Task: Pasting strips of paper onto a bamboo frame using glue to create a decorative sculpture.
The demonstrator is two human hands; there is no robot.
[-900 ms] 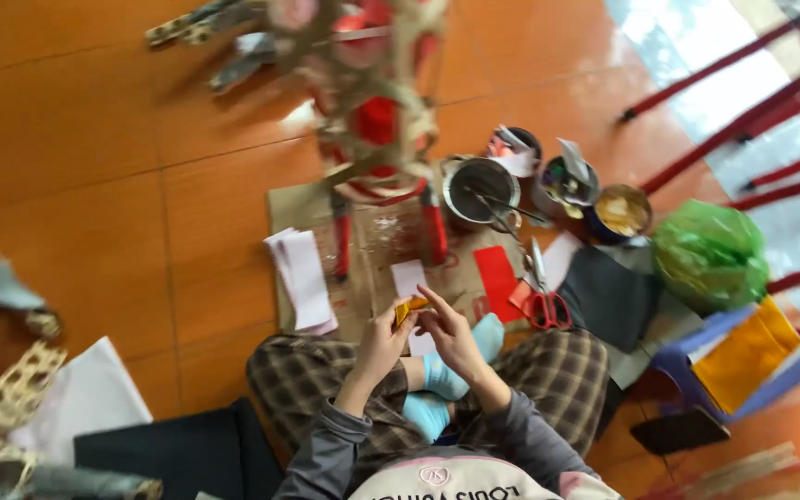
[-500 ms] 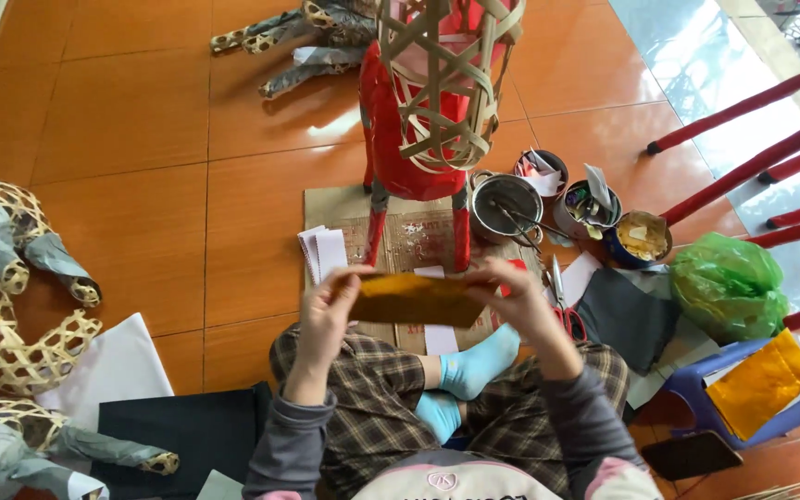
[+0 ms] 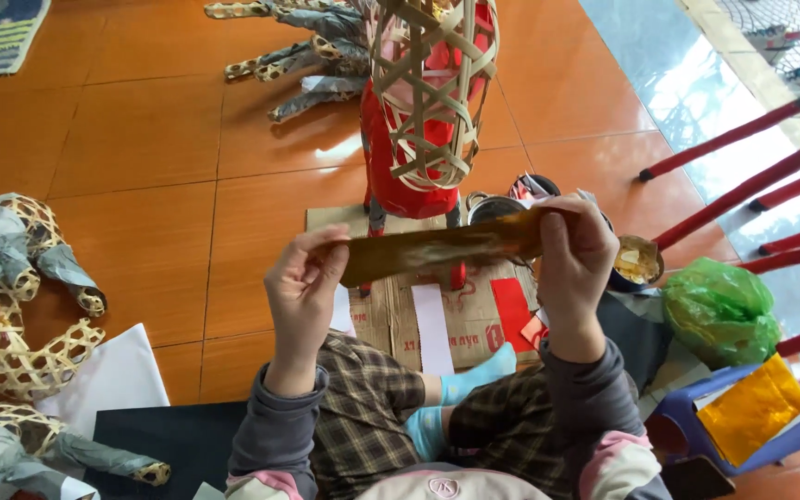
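Single head-worn view, looking steeply down from above, close over lap and hands (image 3: 437, 278), tiled floor (image 3: 141, 139) beyond

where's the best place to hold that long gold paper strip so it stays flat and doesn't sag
Probably at its two short ends, as now. The gold paper strip is long, thin and floppy, stretched roughly level above the cardboard sheet. The left hand pinches the left end, the right hand the right end, each grip coming from its own side. A single middle grip would likely let both ends droop.
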